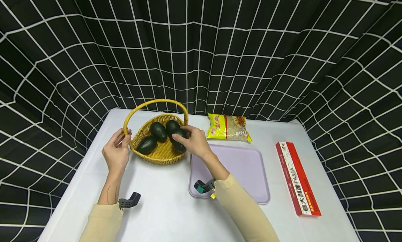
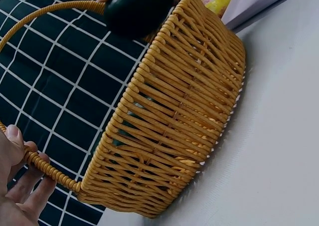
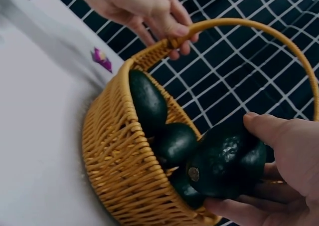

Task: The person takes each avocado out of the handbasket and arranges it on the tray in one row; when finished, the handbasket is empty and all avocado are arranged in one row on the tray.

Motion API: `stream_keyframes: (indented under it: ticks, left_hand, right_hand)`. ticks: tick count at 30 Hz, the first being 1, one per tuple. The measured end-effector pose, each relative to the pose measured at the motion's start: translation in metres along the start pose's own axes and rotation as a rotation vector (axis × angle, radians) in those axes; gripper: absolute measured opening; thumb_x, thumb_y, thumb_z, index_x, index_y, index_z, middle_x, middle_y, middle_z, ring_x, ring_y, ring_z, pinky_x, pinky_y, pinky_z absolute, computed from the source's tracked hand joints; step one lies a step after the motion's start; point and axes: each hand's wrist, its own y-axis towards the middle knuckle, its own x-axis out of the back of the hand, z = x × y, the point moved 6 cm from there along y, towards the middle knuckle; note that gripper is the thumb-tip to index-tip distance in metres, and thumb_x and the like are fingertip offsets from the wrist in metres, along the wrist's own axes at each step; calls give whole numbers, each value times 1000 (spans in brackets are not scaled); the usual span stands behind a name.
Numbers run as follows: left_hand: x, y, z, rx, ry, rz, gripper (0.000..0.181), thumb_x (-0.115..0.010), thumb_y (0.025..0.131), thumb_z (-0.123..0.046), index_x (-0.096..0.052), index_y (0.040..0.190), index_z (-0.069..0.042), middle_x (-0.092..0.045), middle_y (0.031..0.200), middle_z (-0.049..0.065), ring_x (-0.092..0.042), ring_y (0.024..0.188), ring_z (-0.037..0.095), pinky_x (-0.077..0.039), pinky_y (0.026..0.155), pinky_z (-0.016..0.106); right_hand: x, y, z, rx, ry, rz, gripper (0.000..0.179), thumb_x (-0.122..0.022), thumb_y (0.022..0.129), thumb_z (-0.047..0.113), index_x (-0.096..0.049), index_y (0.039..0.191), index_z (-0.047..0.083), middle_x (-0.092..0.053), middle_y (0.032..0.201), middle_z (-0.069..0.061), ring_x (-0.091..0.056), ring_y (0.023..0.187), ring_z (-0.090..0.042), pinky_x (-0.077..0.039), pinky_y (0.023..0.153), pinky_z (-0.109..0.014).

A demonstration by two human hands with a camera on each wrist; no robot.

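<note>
A woven yellow basket (image 1: 164, 154) with a tall arched handle stands on the white table. My left hand (image 1: 117, 153) holds the handle's left side between thumb and fingers, as the left wrist view also shows. Over the basket's right side my right hand (image 1: 198, 141) grips a dark green avocado (image 3: 224, 158), thumb on top and fingers beneath. Three more avocados lie inside: one at the left (image 1: 147, 144), one in the middle (image 1: 158, 131) and one at the back right (image 1: 172, 125), partly overlapped by the gripped one.
A pale purple tray (image 1: 232, 172) lies right of the basket, under my right forearm. Behind it is a yellow bag of pasta (image 1: 228, 127). A red and white pasta box (image 1: 297, 179) lies at the far right. Black gridded curtains (image 1: 201, 53) surround the table.
</note>
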Motion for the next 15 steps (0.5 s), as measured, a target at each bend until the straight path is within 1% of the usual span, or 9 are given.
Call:
stream_keyframes:
  ticks: [6,12,15]
  left_hand:
    - [-1,0,0,10,15,3,32,-70,100,-7,-71,132,-5,-77,122,15,-66,100,-11,-57,91,7]
    - [0,0,0,19,6,-2,31,-72,99,-7,-72,130,-5,-77,121,16,-67,100,-11,-57,92,7]
    - [0,1,-1,7,-1,-2,31,-71,99,-6,-72,130,-4,-77,120,17,-67,100,-12,-57,91,6]
  right_hand:
    - [17,-7,-3,-6,61,-48,51,-80,93,37,-70,130,4,-77,120,-14,-75,107,-27,-67,88,-39]
    - [33,-20,-13,-72,73,-115,56,-82,91,40,-69,132,3,-77,120,-16,-75,109,-29,-65,91,-42]
    - [40,-29,-19,-112,70,-160,57,-82,90,41,-69,132,4,-77,120,-16,-75,109,-30,-65,91,-43]
